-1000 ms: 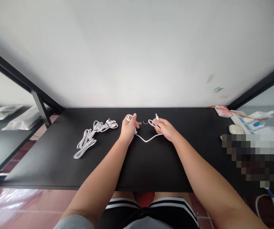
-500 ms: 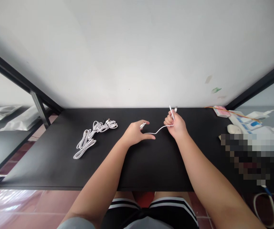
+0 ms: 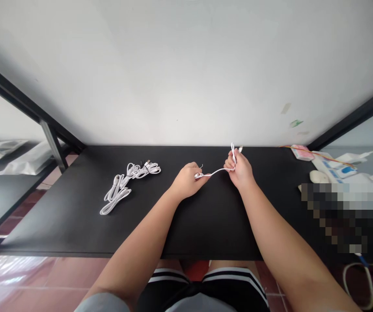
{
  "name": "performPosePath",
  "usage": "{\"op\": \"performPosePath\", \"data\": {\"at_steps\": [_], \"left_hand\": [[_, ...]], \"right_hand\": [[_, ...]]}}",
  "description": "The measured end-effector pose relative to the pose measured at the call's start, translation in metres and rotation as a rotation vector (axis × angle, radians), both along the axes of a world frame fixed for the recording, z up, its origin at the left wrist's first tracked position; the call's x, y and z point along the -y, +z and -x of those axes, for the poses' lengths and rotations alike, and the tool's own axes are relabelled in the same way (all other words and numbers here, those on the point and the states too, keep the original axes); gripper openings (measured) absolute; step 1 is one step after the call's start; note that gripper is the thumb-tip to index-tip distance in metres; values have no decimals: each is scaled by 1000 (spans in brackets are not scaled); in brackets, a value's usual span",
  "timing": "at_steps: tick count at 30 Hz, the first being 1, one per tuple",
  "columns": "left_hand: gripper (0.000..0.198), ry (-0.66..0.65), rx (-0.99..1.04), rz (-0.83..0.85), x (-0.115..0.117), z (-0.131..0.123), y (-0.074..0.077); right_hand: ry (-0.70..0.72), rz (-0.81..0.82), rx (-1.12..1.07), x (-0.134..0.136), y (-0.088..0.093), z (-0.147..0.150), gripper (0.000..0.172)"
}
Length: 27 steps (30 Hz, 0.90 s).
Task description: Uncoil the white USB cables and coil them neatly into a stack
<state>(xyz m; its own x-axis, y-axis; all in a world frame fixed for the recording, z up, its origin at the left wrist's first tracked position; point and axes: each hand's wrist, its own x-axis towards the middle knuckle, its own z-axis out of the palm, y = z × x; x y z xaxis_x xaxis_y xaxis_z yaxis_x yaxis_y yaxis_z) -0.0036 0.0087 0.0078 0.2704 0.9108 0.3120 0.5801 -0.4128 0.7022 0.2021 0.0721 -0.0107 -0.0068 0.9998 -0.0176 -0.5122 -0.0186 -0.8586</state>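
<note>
1. Where the black surface [image 3: 212,225] ends at the back, a pale wall [image 3: 186,73] rises.
2. The surface stretches beneath both forearms, with the white cable bundles on its left part and electrical things crowding its right end.
3. Two white cable bundles [image 3: 115,193] [image 3: 146,171] lie next to each other on the surface, to the left of the hands.
4. The right hand [image 3: 239,168] is closed around one end of a white cable, its fingers curled in.
5. The left hand [image 3: 189,178] is clamped on the other part of that cable, thumb pointing toward the right hand.
6. The white cable [image 3: 220,170] runs between the two hands over the middle of the surface, a narrow loop standing up from the right hand.
7. A white mouse [image 3: 319,177] sits near the right end, just beside a power strip [image 3: 319,162].
8. A small plug [image 3: 240,149] pokes up above the right hand.
9. Smallest is a thin strand [image 3: 201,166] sticking out by the left hand.
</note>
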Motion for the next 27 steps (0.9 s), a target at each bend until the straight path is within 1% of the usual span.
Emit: {"op": "performPosePath", "data": {"at_steps": [4, 7, 10, 12, 14, 17, 20, 23, 25, 27], "left_hand": [[57, 106, 197, 137, 2, -1, 2], [60, 168, 344, 159, 2, -3, 2], [54, 191, 511, 182, 0, -5, 0], [46, 201, 621, 195, -3, -7, -4], [44, 206, 697, 207, -5, -9, -8], [52, 187, 759, 260, -7, -13, -13], [61, 165, 811, 322, -6, -16, -14], [53, 154, 825, 358, -4, -17, -15], [45, 153, 822, 367, -5, -17, -16], [40, 180, 817, 354, -6, -17, -18]], "right_hand": [[2, -60, 172, 3, -7, 10, 37], [71, -101, 335, 9, -10, 18, 42], [159, -143, 474, 17, -9, 26, 45], [214, -188, 540, 22, -8, 30, 46], [257, -239, 589, 27, -8, 34, 46], [309, -340, 692, 33, -7, 39, 39], [391, -459, 832, 39, -3, 44, 25], [425, -520, 968, 43, 4, 47, 20], [420, -537, 1081, 45, 7, 48, 21], [399, -540, 1159, 46, 9, 47, 20]]}}
